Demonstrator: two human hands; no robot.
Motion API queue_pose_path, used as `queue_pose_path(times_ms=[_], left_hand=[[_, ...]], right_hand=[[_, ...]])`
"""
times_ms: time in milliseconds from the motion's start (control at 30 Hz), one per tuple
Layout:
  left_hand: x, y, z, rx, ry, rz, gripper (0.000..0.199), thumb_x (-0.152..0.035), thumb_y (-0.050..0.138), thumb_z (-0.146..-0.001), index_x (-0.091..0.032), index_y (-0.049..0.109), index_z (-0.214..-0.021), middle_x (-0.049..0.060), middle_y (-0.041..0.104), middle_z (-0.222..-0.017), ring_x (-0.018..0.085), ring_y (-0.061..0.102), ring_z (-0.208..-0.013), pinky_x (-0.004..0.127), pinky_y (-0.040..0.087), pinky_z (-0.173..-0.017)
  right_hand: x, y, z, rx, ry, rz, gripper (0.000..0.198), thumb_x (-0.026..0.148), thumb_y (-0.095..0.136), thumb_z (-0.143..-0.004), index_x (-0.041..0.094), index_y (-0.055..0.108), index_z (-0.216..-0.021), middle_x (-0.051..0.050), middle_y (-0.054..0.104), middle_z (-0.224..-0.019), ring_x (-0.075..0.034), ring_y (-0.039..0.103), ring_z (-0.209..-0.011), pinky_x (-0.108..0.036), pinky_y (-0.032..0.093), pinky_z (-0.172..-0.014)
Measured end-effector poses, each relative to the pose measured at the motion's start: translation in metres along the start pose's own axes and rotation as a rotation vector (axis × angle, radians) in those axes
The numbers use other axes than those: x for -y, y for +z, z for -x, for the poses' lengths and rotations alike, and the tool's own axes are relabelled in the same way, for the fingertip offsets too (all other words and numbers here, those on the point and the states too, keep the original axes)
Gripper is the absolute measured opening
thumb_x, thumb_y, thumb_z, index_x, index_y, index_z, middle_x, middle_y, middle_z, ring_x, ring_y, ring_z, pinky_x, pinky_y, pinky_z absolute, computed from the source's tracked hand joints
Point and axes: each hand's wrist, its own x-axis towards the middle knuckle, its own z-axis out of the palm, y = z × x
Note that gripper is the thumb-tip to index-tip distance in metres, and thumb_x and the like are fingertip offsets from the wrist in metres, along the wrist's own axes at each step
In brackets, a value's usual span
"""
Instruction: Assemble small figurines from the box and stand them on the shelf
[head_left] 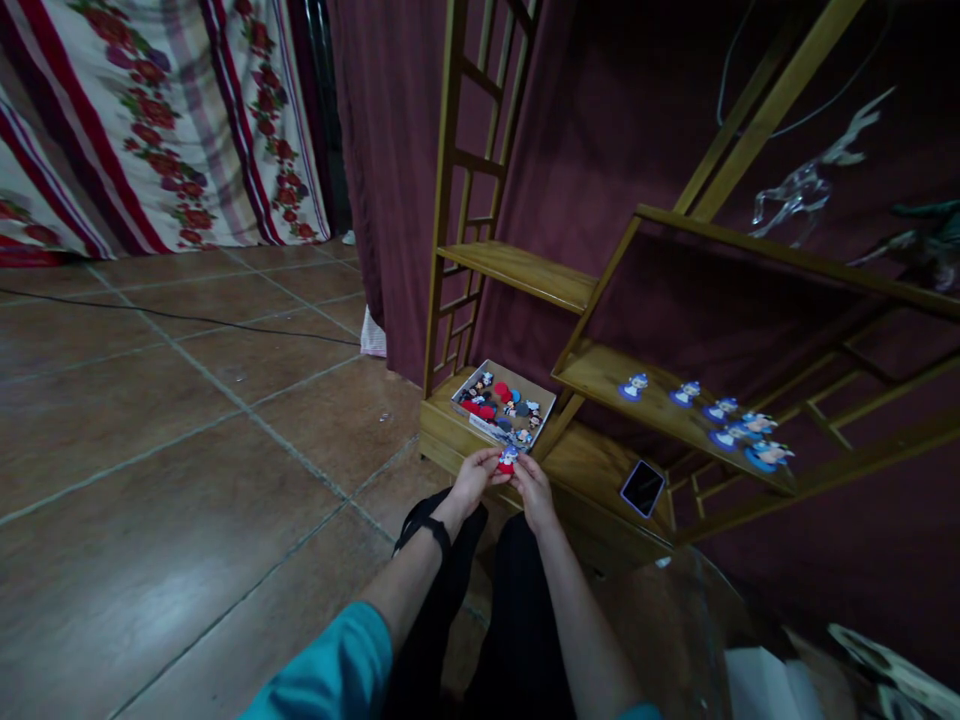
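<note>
Between the fingertips of my left hand [477, 478] and my right hand [534, 488] is a small figurine [508, 458] with a red base and a white-and-purple upper part. Both hands are closed on it, just in front of a shallow cardboard box [459, 400]. Inside that box lie several more small figurines [516, 405] with red, blue and dark parts, jumbled together. To the right, several figurines stand on a wooden shelf [600, 368]: some purple and white, like this purple-and-white figurine [634, 386], and others with blue bases, such as the blue-based figurine [769, 455].
A phone [643, 488] with a purple edge lies on the lower board. The wooden shelf unit's posts and slats [448, 200] rise around the box. A clear deer ornament [802, 190] stands on the upper shelf. A black cable [187, 318] crosses the tiled floor [187, 450].
</note>
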Motion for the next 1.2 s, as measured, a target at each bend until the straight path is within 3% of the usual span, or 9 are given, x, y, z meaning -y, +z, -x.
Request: queue_pose_path(times_ms=[333, 567, 967, 1200], left_hand=[[0.004, -0.002, -0.003, -0.076, -0.021, -0.031, 0.008, -0.013, 0.064, -0.072, -0.008, 0.061, -0.078, 0.009, 0.065, -0.069, 0.013, 0.063, -0.058, 0.027, 0.055, -0.060], [0.003, -0.001, -0.006, -0.121, -0.075, -0.021, 0.003, -0.008, 0.062, -0.073, -0.008, 0.059, -0.074, 0.009, 0.064, -0.065, 0.014, 0.063, -0.055, 0.026, 0.054, -0.059], [0.000, -0.004, -0.005, 0.010, -0.108, -0.021, 0.015, -0.004, 0.065, -0.070, -0.007, 0.065, -0.085, 0.012, 0.068, -0.081, 0.015, 0.065, -0.071, 0.026, 0.054, -0.070], [-0.004, -0.004, -0.001, 0.078, -0.098, -0.057, 0.030, -0.005, 0.072, -0.061, -0.009, 0.067, -0.090, 0.011, 0.069, -0.088, 0.015, 0.064, -0.078, 0.026, 0.049, -0.079]], right_hand=[[-0.001, 0.002, 0.000, -0.028, 0.058, -0.029, 0.031, 0.036, 0.070, -0.061, 0.018, 0.065, -0.086, -0.005, 0.069, -0.088, -0.019, 0.064, -0.079, -0.033, 0.050, -0.075], [0.005, 0.000, 0.001, -0.003, 0.132, -0.035, 0.034, 0.037, 0.071, -0.062, 0.018, 0.066, -0.090, -0.006, 0.070, -0.086, -0.019, 0.066, -0.077, -0.035, 0.051, -0.075], [0.012, 0.001, 0.011, 0.079, 0.029, -0.032, 0.038, 0.032, 0.071, -0.061, 0.020, 0.065, -0.097, -0.006, 0.068, -0.101, -0.021, 0.061, -0.093, -0.036, 0.047, -0.085], [0.007, -0.002, 0.005, 0.046, -0.006, -0.005, 0.039, 0.028, 0.073, -0.056, 0.021, 0.066, -0.094, -0.003, 0.069, -0.095, -0.021, 0.062, -0.090, -0.037, 0.045, -0.087]])
